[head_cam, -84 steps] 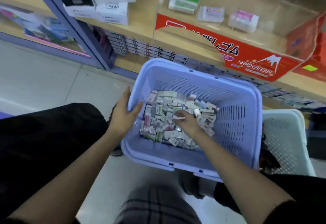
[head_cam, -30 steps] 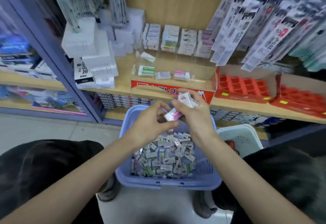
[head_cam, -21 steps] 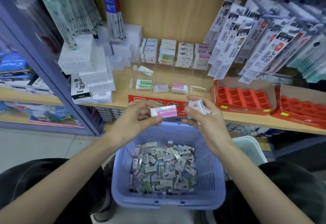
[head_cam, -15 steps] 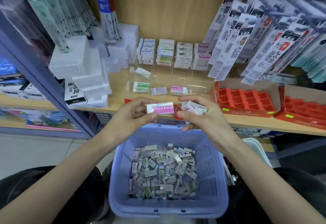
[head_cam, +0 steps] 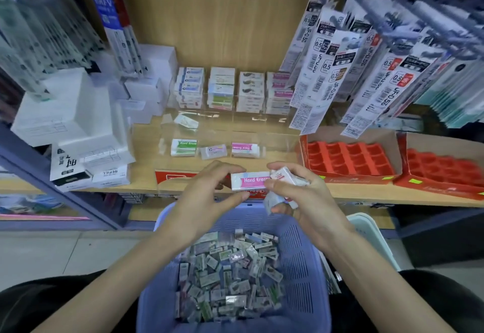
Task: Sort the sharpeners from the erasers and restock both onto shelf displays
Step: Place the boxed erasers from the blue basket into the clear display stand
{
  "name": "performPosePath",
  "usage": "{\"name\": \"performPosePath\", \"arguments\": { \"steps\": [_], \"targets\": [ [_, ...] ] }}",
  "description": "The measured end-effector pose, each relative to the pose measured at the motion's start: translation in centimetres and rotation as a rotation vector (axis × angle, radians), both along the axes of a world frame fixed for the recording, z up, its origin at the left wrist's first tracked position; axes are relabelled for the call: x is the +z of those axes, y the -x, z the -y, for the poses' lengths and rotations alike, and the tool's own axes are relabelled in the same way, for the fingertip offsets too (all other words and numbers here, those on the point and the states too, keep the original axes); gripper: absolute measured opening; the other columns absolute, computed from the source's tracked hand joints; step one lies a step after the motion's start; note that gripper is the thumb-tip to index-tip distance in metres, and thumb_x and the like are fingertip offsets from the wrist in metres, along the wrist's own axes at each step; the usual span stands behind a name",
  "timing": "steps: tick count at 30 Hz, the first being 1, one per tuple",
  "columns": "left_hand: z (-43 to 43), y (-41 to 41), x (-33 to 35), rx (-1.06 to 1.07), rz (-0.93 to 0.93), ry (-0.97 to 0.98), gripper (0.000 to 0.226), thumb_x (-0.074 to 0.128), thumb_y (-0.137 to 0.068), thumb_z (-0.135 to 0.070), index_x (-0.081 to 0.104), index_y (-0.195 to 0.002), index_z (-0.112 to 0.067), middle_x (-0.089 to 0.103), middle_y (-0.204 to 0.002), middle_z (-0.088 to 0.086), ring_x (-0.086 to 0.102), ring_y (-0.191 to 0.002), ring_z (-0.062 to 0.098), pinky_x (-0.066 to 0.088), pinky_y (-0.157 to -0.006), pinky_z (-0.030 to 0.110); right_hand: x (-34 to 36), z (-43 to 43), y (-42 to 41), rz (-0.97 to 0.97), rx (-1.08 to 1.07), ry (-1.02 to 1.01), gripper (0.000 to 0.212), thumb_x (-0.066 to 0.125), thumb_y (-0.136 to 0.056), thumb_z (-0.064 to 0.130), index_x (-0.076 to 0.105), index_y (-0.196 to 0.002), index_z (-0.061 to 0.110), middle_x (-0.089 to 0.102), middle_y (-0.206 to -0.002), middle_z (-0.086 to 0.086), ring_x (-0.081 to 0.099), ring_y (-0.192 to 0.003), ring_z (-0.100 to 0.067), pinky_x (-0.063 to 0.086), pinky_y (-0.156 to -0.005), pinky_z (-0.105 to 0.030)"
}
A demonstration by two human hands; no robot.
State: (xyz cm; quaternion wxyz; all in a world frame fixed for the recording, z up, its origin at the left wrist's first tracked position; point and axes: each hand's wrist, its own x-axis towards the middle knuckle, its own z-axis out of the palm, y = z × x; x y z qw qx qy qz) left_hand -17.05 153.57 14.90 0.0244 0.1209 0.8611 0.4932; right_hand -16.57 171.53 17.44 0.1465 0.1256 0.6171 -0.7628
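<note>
Centre frame, above purple basket (head_cam: 309, 259): left hand (head_cam: 209, 196) pinches pink Hard Eraser (head_cam: 250, 181), right hand (head_cam: 296, 196) clutches several wrapped erasers (head_cam: 285, 179); overfull right grip risks spilling one into the basket.

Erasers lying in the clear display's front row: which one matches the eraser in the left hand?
The rightmost eraser, pink-labelled like the held eraser in the left hand; the leftmost eraser is green, the middle eraser pale.
</note>
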Motion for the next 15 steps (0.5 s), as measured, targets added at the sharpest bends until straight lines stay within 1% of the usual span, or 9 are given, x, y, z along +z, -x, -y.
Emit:
{"name": "performPosePath", "arguments": {
  "steps": [1, 3, 4, 6, 8, 9, 11, 13, 15],
  "targets": [
    [-0.33, 0.19, 0.08, 0.024, 0.057, -0.088, 0.029, 0.071, -0.080, -0.015, 0.060, -0.105, -0.026, 0.062, -0.103, -0.012, 0.060, -0.092, 0.001, 0.047, -0.083, 0.016, -0.06, -0.10, 0.00, 0.015, -0.007, 0.007, 0.020, 0.070, -0.078, -0.001, 0.071, -0.088, 0.016, 0.065, -0.084, 0.000, 0.062, -0.066, -0.009, 0.049, -0.046, -0.019],
    [-0.82, 0.65, 0.40, 0.077, 0.246, -0.383, 0.032, 0.072, -0.075, -0.008, 0.062, -0.104, -0.017, 0.068, -0.100, 0.002, 0.065, -0.090, 0.012, 0.052, -0.078, 0.018, -0.25, -0.20, 0.04, 0.034, -0.012, 0.035, 0.019, 0.070, -0.078, 0.000, 0.071, -0.089, 0.015, 0.067, -0.086, -0.002, 0.063, -0.067, -0.009, 0.049, -0.046, -0.020],
    [-0.92, 0.85, 0.46, 0.089, 0.303, -0.508, 0.034, 0.072, -0.073, -0.009, 0.062, -0.104, -0.014, 0.069, -0.101, 0.006, 0.065, -0.090, 0.014, 0.052, -0.077, 0.018, -0.26, -0.22, 0.02, 0.031, -0.008, 0.050, 0.019, 0.070, -0.078, 0.000, 0.071, -0.089, 0.015, 0.068, -0.088, -0.002, 0.063, -0.067, -0.009, 0.049, -0.046, -0.020],
    [-0.84, 1.06, 0.37, 0.075, 0.363, -0.652, 0.034, 0.068, -0.071, -0.016, 0.063, -0.104, -0.012, 0.070, -0.101, 0.005, 0.065, -0.094, 0.015, 0.052, -0.081, 0.022, -0.24, -0.16, -0.11, -0.009, 0.030, 0.036, 0.020, 0.069, -0.078, -0.002, 0.071, -0.089, 0.016, 0.069, -0.086, 0.001, 0.063, -0.069, -0.007, 0.049, -0.047, -0.020],
    [-0.72, 0.99, 0.45, 0.058, 0.424, -0.755, 0.030, 0.062, -0.075, -0.018, 0.065, -0.104, -0.009, 0.071, -0.101, 0.005, 0.066, -0.095, 0.017, 0.054, -0.084, 0.026, -0.26, 0.12, -0.46, -0.054, 0.106, -0.027, 0.021, 0.070, -0.079, -0.002, 0.071, -0.091, 0.015, 0.069, -0.083, 0.005, 0.063, -0.071, -0.007, 0.051, -0.049, -0.022],
    [-0.65, 0.95, 0.48, 0.056, 0.449, -0.770, 0.029, 0.060, -0.078, -0.018, 0.065, -0.105, -0.008, 0.071, -0.102, 0.008, 0.067, -0.095, 0.019, 0.055, -0.084, 0.028, -0.27, 0.23, -0.62, -0.063, 0.138, -0.062, 0.021, 0.070, -0.079, -0.001, 0.071, -0.092, 0.014, 0.069, -0.083, 0.006, 0.063, -0.072, -0.007, 0.052, -0.050, -0.023],
    [-0.46, 0.91, 0.51, 0.068, 0.447, -0.690, 0.031, 0.057, -0.082, -0.023, 0.064, -0.108, -0.009, 0.070, -0.105, 0.012, 0.068, -0.094, 0.021, 0.056, -0.080, 0.029, -0.17, 0.23, -0.65, -0.088, 0.158, -0.122, 0.021, 0.071, -0.078, -0.001, 0.072, -0.094, 0.013, 0.067, -0.084, 0.004, 0.062, -0.070, -0.007, 0.053, -0.050, -0.024],
    [-0.35, 0.99, 0.47, 0.074, 0.392, -0.568, 0.027, 0.056, -0.082, -0.028, 0.066, -0.106, -0.019, 0.070, -0.100, 0.005, 0.067, -0.088, 0.015, 0.056, -0.072, 0.025, 0.11, -0.12, -0.22, -0.130, 0.115, -0.171, 0.022, 0.071, -0.078, -0.003, 0.071, -0.094, 0.012, 0.062, -0.082, 0.004, 0.058, -0.063, -0.004, 0.053, -0.048, -0.023],
    [-0.50, 0.99, 0.59, 0.062, 0.347, -0.472, 0.021, 0.054, -0.088, -0.021, 0.065, -0.105, -0.028, 0.068, -0.100, -0.005, 0.064, -0.081, 0.009, 0.055, -0.069, 0.021, 0.31, -0.51, 0.25, -0.172, 0.075, -0.199, 0.024, 0.070, -0.078, -0.005, 0.070, -0.096, 0.011, 0.061, -0.082, 0.004, 0.058, -0.060, -0.002, 0.053, -0.048, -0.023]
  ]
}}
